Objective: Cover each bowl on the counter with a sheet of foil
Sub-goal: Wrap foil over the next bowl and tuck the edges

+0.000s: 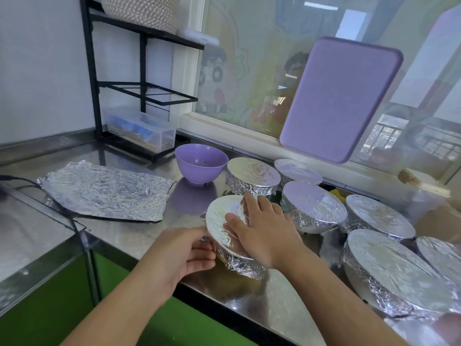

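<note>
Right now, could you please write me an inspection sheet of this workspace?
Surface: steel counter, reflective, bearing everything below.
Job's things: purple bowl uncovered; loose foil sheet lying flat beside it; foil-covered bowl in hand; six more covered bowls to the right, the nearest at.
Clutter: clear plastic box under the black rack.
Hands: left hand presses foil at the bowl's side; right hand lies flat on top.
Cables: black cable at the left edge.
Surroundings: purple board leaning against the window.
</note>
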Demonstrator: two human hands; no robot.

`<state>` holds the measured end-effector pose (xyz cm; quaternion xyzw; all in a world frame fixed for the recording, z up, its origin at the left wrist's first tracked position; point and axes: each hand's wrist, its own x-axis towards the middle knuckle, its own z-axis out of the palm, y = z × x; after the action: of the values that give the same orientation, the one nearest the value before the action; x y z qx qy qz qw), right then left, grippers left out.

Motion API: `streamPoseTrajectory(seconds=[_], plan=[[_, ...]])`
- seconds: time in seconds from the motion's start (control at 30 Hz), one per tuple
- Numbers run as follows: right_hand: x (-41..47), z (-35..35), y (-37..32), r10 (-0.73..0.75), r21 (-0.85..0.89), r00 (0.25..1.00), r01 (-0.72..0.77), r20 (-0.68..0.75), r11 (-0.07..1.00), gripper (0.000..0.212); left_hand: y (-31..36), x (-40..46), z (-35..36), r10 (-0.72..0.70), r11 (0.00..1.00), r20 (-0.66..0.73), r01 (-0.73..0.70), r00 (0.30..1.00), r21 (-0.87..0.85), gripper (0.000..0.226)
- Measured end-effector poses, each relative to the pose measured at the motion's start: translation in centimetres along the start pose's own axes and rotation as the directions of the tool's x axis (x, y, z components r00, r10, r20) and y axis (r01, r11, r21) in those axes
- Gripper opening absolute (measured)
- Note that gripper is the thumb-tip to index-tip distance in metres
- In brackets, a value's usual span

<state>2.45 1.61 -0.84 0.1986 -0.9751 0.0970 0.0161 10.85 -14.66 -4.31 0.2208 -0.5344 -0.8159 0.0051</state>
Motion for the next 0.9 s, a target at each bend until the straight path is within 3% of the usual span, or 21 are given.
streamPoseTrajectory(seconds=[0.2, 0.3, 0.37, 0.47, 0.57, 0.6, 0.67, 0.73, 0.77, 0.83, 0.9], plan=[[0.1, 0.2, 0.1, 0.000, -0.023, 1.000, 0.000, -0.004, 1.000, 0.083, -0.5, -0.1, 0.7, 0.160, 0.966, -0.111, -0.132, 0.981, 0.221, 0.026], [0.1, 0.2, 0.1, -0.007, -0.016, 1.000, 0.006, -0.008, 1.000, 0.082, -1.4, -0.3, 0.5, 0.372, 0.812, -0.122, -0.259, 0.920, 0.523, 0.027], [0.1, 0.2, 0.2, -0.008, -0.006, 1.000, 0.008, -0.009, 1.000, 0.083, -2.0, 0.0, 0.3, 0.448, 0.716, -0.087, -0.299, 0.890, 0.631, 0.032], [0.2, 0.2, 0.2, -0.005, -0.003, 1.000, 0.005, -0.005, 1.000, 0.084, -2.6, -0.8, 0.8, 0.349, 0.810, -0.014, -0.293, 0.937, 0.508, 0.031], [0.2, 0.3, 0.2, -0.004, -0.005, 1.000, 0.004, 0.000, 1.000, 0.084, -2.2, -1.6, 1.0, 0.206, 0.901, 0.114, -0.234, 0.972, 0.366, 0.047], [0.2, 0.3, 0.2, -0.003, -0.005, 1.000, 0.003, 0.003, 1.000, 0.084, -2.3, -0.3, 1.1, 0.131, 0.913, 0.103, -0.160, 0.986, 0.374, 0.050], [0.2, 0.2, 0.2, -0.002, -0.007, 1.000, 0.002, 0.008, 1.000, 0.084, -2.8, 1.4, -0.3, 0.050, 0.910, 0.213, -0.132, 0.976, 0.393, 0.053], [0.2, 0.1, 0.2, -0.003, -0.010, 1.000, 0.003, 0.010, 1.000, 0.083, -2.6, 3.4, -1.0, 0.026, 0.967, 0.058, -0.040, 0.998, 0.251, 0.049], [0.1, 0.1, 0.1, -0.005, -0.010, 1.000, 0.005, 0.010, 1.000, 0.083, -1.7, 2.6, -0.6, 0.084, 0.969, 0.049, -0.093, 0.995, 0.231, 0.029], [0.0, 0.1, 0.1, -0.007, -0.006, 1.000, 0.007, 0.009, 1.000, 0.083, -0.1, 0.5, 0.7, 0.333, 0.917, -0.013, -0.321, 0.943, 0.238, 0.019], [0.1, 0.1, 0.2, -0.005, -0.006, 1.000, 0.005, 0.007, 1.000, 0.083, 0.7, 0.5, 2.8, 0.419, 0.860, -0.032, -0.385, 0.908, 0.335, 0.041]])
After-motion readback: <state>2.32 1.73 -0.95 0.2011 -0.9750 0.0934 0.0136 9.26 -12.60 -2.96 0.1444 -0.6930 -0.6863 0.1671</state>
